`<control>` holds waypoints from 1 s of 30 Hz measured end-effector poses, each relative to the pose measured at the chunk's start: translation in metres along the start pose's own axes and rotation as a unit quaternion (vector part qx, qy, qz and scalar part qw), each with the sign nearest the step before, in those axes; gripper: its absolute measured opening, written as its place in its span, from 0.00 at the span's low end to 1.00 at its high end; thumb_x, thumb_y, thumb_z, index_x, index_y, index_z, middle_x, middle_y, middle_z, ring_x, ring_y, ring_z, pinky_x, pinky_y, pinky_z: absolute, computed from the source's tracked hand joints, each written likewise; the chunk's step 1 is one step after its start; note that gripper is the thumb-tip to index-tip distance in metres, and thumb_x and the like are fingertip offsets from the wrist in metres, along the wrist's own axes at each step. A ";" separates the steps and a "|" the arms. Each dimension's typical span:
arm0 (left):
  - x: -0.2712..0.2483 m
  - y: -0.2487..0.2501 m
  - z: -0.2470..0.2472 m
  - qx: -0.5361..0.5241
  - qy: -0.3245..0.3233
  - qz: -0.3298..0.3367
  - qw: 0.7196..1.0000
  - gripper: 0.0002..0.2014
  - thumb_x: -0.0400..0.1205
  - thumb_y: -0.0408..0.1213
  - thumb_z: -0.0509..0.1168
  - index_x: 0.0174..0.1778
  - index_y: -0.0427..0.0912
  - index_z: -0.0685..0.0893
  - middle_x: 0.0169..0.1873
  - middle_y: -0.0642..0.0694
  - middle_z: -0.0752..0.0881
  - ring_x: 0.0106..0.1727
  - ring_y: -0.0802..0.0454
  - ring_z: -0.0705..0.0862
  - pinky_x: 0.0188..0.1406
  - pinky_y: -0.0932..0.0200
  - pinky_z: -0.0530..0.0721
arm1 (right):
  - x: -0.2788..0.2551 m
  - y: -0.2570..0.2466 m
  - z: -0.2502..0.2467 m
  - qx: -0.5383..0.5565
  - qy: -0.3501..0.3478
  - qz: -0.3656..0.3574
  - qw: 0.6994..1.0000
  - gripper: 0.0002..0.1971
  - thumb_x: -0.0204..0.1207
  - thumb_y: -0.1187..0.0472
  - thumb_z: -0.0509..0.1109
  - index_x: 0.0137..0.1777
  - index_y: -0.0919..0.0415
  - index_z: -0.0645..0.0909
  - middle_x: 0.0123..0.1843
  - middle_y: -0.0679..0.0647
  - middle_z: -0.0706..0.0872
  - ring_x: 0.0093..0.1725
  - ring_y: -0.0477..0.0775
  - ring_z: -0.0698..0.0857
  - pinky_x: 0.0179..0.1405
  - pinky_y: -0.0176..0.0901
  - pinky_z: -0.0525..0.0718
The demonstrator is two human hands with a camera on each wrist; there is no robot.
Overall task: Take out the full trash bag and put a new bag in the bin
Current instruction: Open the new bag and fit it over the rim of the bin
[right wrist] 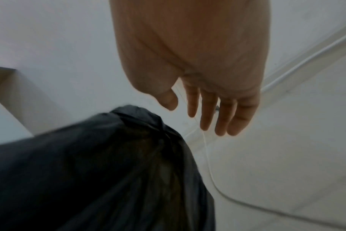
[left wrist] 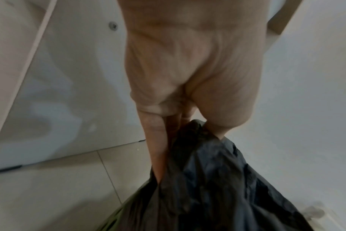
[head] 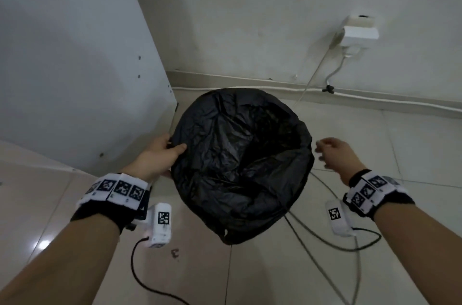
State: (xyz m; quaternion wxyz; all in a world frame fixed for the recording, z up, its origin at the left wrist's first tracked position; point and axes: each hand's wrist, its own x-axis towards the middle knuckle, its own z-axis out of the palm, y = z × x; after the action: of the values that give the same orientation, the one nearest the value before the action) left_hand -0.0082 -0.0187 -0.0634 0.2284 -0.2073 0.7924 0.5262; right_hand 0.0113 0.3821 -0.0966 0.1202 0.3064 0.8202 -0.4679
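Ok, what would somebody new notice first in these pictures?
The black trash bag draped over the bin, mid-floor, dominates. The left hand pinches its rim on the left side, while the right hand hovers open just off the right edge. A white wall adapter sits behind.

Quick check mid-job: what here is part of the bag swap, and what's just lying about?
Job:
black bag, draped over the bin
bin, a green edge showing under the bag
left hand, gripping the bag's rim
right hand, open beside the bag, apart from it

Lying about:
white cable
wall socket
cabinet panel
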 end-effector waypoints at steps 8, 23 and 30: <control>0.004 0.013 0.000 0.083 -0.003 0.129 0.988 0.13 0.84 0.39 0.65 0.63 0.40 0.80 0.56 0.35 0.88 0.54 0.35 0.88 0.53 0.36 0.88 | -0.089 -0.146 -0.001 -0.164 0.037 -0.343 0.924 0.05 0.80 0.55 0.69 0.49 0.53 0.86 0.39 0.45 0.87 0.36 0.40 0.84 0.43 0.34 0.80; -0.040 0.029 0.020 0.237 -0.114 0.367 0.892 0.13 0.81 0.47 0.60 0.61 0.51 0.79 0.45 0.51 0.90 0.47 0.48 0.88 0.46 0.43 0.86 | 0.031 0.040 0.191 -0.428 -0.136 -0.040 0.893 0.65 0.53 0.11 0.46 0.86 0.47 0.30 0.89 0.54 0.36 0.87 0.68 0.41 0.84 0.68 0.43; -0.029 0.033 0.025 0.232 -0.087 0.362 0.899 0.15 0.80 0.48 0.58 0.61 0.49 0.79 0.43 0.49 0.89 0.43 0.47 0.87 0.41 0.43 0.86 | -0.022 -0.036 0.176 -0.499 -0.259 -0.136 0.816 0.28 0.80 0.45 0.60 0.74 0.61 0.76 0.72 0.60 0.81 0.65 0.63 0.82 0.61 0.48 0.80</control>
State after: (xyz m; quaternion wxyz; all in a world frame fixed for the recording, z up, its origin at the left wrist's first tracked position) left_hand 0.0006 0.0188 -0.0308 0.1317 0.1991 0.8896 0.3894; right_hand -0.0097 0.2117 -0.1551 0.3996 -0.0428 0.9131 -0.0686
